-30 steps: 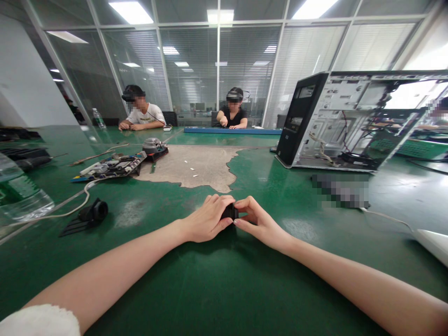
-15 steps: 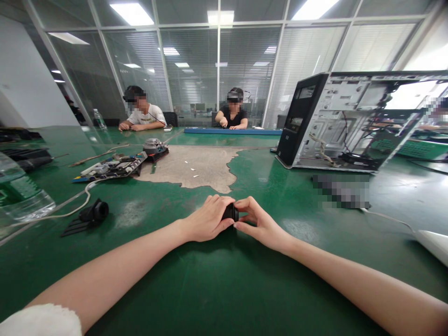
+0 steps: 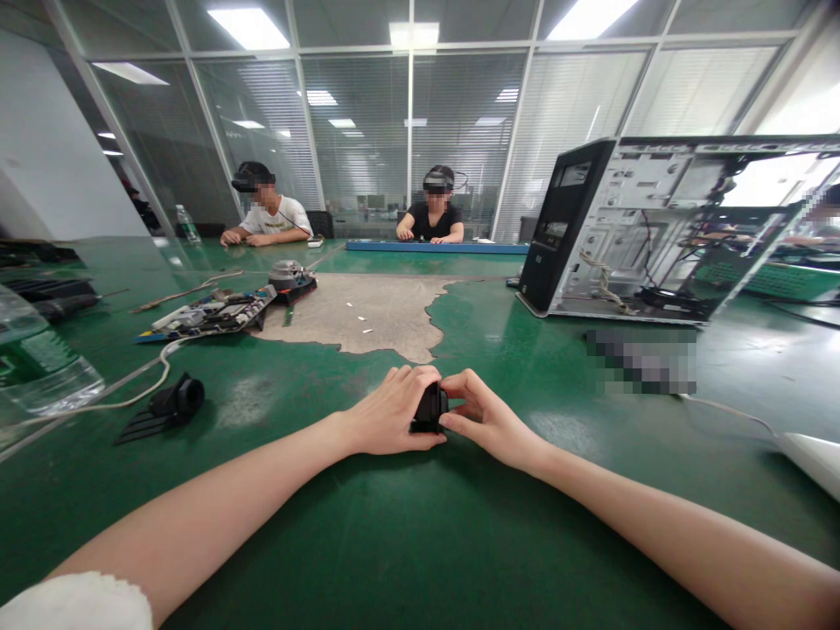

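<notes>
A small black part is held just above or on the green table, between my two hands. My left hand wraps round its left side, with the thumb below it and the fingers over the top. From the right, my right hand pinches its edge between thumb and fingertips. Whether the part rests on the table cannot be seen. Another black part with a round end and flat slats lies to the left of my left forearm.
An open computer case stands at the right, near a white object with a cable. At the left are a circuit board, a heatsink fan and a water bottle. Two people sit across the table.
My left thumb has moved down off the black part's face, and more of the part shows. Across the table, the person in black has lowered a hand.
</notes>
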The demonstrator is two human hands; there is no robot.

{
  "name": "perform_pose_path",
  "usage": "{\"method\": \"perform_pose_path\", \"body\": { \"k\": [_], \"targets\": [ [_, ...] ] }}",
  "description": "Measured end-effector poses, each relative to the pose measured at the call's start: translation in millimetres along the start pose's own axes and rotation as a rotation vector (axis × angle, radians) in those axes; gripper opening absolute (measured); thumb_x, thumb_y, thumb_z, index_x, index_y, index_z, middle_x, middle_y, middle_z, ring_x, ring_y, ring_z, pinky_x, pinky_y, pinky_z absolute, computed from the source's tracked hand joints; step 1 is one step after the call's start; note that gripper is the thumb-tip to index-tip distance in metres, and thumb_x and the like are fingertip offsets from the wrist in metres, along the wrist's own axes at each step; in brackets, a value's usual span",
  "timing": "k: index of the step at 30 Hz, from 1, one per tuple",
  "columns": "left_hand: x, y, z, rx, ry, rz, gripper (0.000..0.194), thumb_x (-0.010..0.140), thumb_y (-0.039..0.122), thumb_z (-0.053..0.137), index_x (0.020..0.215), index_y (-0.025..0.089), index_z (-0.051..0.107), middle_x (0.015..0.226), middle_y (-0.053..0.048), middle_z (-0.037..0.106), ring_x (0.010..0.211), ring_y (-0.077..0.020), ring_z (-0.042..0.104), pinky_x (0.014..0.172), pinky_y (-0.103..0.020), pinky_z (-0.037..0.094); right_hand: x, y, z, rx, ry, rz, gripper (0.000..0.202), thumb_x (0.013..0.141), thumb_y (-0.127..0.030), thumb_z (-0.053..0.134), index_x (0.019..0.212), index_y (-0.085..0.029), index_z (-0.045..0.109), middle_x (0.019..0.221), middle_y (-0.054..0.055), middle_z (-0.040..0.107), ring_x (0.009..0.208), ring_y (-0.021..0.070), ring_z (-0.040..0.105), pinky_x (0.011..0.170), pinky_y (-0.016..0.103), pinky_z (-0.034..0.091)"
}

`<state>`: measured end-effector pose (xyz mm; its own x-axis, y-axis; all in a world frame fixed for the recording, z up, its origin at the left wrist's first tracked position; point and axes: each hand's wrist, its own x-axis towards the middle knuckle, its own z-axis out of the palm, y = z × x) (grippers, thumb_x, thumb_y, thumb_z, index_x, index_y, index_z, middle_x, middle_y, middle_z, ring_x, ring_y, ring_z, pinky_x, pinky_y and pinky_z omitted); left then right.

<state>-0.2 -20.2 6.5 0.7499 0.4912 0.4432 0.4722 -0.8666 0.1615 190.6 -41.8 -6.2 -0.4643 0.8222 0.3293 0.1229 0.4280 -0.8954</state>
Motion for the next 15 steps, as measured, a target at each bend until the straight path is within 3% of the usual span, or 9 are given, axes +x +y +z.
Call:
{"method": "perform_pose_path", "body": {
  "k": [3, 8, 15],
  "targets": [
    [0.5, 0.0, 1.1, 0.000, 0.005, -0.009, 0.061, 0.070, 0.039, 0.060, 0.117, 0.018, 0.028, 0.117, -0.013, 0.045, 0.099, -0.0260, 0.045, 0.084, -0.042, 0.035, -0.1, 0.4, -0.2, 0.006, 0.024, -0.045, 0.026, 0.075, -0.028, 0.060, 0.096, -0.023, 0.046, 0.101, 0.003, 0.046, 0.096, 0.0160, 0.050, 0.079, 0.031, 0.050],
    [0.6, 0.0, 2.1, -0.001, 0.007, -0.007, 0.061, 0.069, 0.040, 0.060, 0.116, 0.018, 0.028, 0.115, -0.012, 0.045, 0.096, -0.0257, 0.045, 0.083, -0.041, 0.036, 0.9, -1.7, 1.4, 0.020, 0.061, 0.009, 0.017, 0.078, -0.032, 0.056, 0.090, -0.023, 0.047, 0.092, 0.002, 0.050, 0.092, 0.0159, 0.054, 0.077, 0.031, 0.050],
    [-0.6, 1.7, -2.8, -0.003, -0.014, 0.027, 0.056, 0.074, 0.040, 0.053, 0.118, 0.016, 0.028, 0.117, -0.013, 0.043, 0.098, -0.0257, 0.043, 0.084, -0.041, 0.035, -0.4, -2.0, 1.4, -0.026, 0.027, 0.073, 0.024, 0.080, -0.026, 0.054, 0.102, -0.022, 0.045, 0.103, 0.004, 0.052, 0.098, 0.0173, 0.053, 0.080, 0.034, 0.049]
  ]
}}
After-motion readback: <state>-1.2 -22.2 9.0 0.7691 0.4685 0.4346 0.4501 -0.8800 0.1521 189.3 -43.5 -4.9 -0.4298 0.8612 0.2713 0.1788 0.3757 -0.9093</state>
